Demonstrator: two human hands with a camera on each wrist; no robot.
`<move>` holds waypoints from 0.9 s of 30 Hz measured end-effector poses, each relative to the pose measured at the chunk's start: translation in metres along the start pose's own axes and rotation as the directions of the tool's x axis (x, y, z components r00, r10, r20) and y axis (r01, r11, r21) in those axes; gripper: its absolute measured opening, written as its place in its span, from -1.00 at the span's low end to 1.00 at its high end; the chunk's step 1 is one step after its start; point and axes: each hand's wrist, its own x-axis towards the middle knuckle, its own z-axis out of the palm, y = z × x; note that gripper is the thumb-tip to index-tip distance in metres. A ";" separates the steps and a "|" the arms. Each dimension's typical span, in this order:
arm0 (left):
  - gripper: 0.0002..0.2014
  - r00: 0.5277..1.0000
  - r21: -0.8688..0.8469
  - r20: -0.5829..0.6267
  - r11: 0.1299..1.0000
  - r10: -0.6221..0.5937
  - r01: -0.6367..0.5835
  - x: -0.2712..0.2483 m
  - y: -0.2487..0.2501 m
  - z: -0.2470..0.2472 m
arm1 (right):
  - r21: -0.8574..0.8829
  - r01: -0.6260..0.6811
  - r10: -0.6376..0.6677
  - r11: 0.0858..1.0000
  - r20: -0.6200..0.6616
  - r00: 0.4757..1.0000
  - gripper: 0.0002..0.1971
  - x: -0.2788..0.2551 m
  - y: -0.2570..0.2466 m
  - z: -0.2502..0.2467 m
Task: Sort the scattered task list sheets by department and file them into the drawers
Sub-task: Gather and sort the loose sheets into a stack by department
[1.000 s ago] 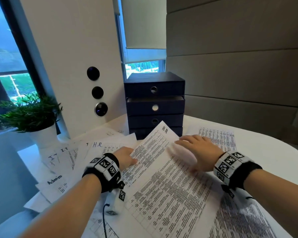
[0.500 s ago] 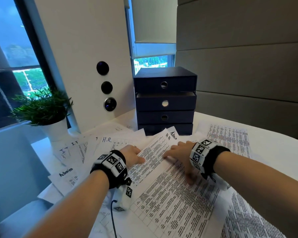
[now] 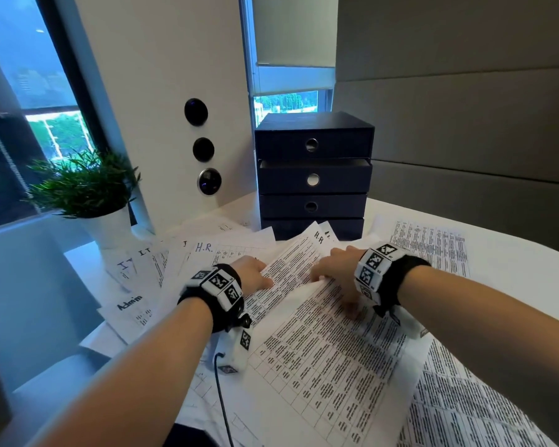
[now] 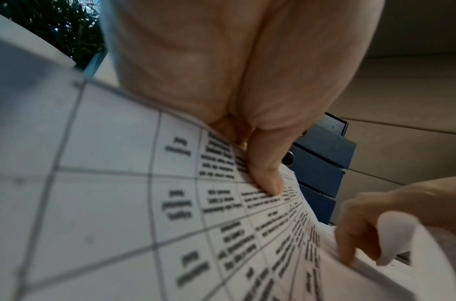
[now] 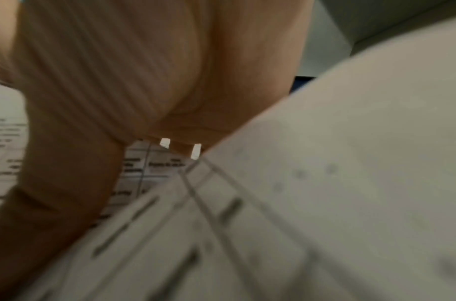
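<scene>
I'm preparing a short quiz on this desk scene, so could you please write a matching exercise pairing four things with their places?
Things:
1. potted plant
2. drawer unit
3. Admin sheet
4. left hand

Places:
A. at the back of the table, behind the papers
B. pinching the H.R. sheet
C. at the table's left edge
D. by the left window

Pairs: 1-D, 2-A, 3-C, 4-B

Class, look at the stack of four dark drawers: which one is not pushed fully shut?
The second drawer from the top. Its front juts out with a gap above it, while the other three sit closed in the stack.
</scene>
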 end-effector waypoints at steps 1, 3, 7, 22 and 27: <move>-0.77 1.000 0.013 0.003 1.000 -0.007 0.007 0.001 0.000 0.000 | 0.004 -0.016 0.016 1.000 0.004 1.000 -0.36 0.004 0.003 0.003; -0.75 1.000 0.018 -0.003 1.000 -0.012 0.012 0.004 0.000 -0.002 | 0.084 -0.066 0.066 0.994 0.009 0.998 -0.50 0.009 0.012 0.009; -0.76 0.995 -0.017 -0.096 1.000 -0.018 0.016 0.004 -0.002 -0.013 | 0.389 -0.114 0.174 0.914 -0.124 0.977 -0.79 -0.018 0.038 -0.001; -0.34 0.998 -0.470 -0.037 0.882 -0.056 0.032 0.000 -0.003 -0.005 | 0.815 -0.233 0.066 0.531 0.234 0.970 -0.02 -0.046 0.056 0.020; -0.61 0.986 -0.373 -0.167 0.925 0.005 -0.068 -0.010 0.006 -0.004 | 0.872 -0.199 0.064 0.447 0.191 0.979 -0.32 -0.046 0.040 0.018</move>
